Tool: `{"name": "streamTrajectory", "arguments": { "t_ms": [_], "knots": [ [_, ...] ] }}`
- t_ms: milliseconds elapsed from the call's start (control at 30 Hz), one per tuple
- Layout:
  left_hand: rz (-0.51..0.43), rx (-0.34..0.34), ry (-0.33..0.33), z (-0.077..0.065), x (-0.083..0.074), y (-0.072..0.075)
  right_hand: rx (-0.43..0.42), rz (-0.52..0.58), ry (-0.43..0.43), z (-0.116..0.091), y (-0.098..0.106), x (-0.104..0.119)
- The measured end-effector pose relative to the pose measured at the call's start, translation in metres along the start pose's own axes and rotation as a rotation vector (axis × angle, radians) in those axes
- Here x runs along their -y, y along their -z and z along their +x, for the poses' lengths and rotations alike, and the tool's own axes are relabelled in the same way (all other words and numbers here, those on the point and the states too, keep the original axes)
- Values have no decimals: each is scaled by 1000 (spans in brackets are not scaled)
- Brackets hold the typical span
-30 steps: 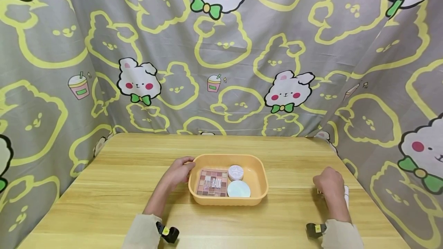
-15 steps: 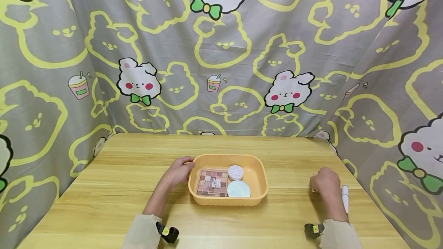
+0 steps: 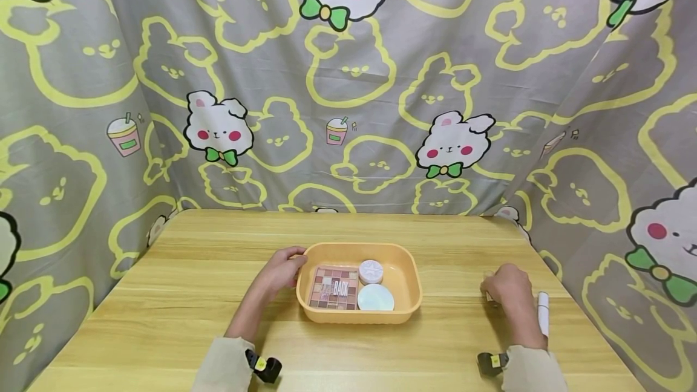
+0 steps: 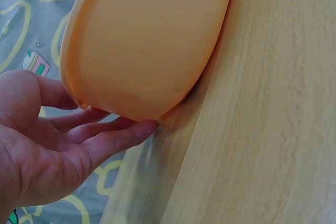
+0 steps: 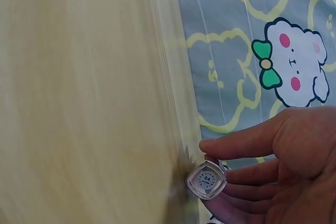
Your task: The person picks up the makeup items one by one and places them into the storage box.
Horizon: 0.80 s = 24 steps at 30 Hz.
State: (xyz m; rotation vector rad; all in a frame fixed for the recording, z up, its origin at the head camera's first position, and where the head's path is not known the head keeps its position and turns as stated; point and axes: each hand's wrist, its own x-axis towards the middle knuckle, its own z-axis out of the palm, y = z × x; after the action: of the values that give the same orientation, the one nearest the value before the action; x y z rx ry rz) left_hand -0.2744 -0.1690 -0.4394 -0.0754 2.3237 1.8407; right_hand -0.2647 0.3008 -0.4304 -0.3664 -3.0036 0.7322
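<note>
A light orange plastic basin stands on the table, holding an eyeshadow palette lettered "BACK", a small round white jar and a pale round compact. At its left end, my left hand touches the rim and outer wall with loosely extended fingers; in the left wrist view the fingertips rest against the wall. To the basin's right, my right hand holds a square-ended cosmetic tube marked "04" between thumb and fingers. Most of that tube is hidden by the hand.
A slim white tube lies just right of my right wrist. The wooden table is enclosed on the back and both sides by a grey curtain with cartoon animals. A black wrist camera sits at each cuff.
My right hand has shifted slightly left with the cosmetic tube, uncovering more of the white tube on its right. The left hand and the basin have not moved.
</note>
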Motion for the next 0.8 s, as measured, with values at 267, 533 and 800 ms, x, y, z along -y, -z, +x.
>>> {"name": "streamTrajectory", "arguments": {
  "t_ms": [267, 533, 800],
  "knots": [
    [-8, 2, 5, 0, 0, 0, 38, 15, -14, -1, -3, 3],
    [-10, 10, 1, -1, 0, 1, 41, 10, -11, -2, -4, 4],
    [-12, 13, 0, -1, 0, 1, 49, 13, -10, -2, -3, 5]
  ]
}}
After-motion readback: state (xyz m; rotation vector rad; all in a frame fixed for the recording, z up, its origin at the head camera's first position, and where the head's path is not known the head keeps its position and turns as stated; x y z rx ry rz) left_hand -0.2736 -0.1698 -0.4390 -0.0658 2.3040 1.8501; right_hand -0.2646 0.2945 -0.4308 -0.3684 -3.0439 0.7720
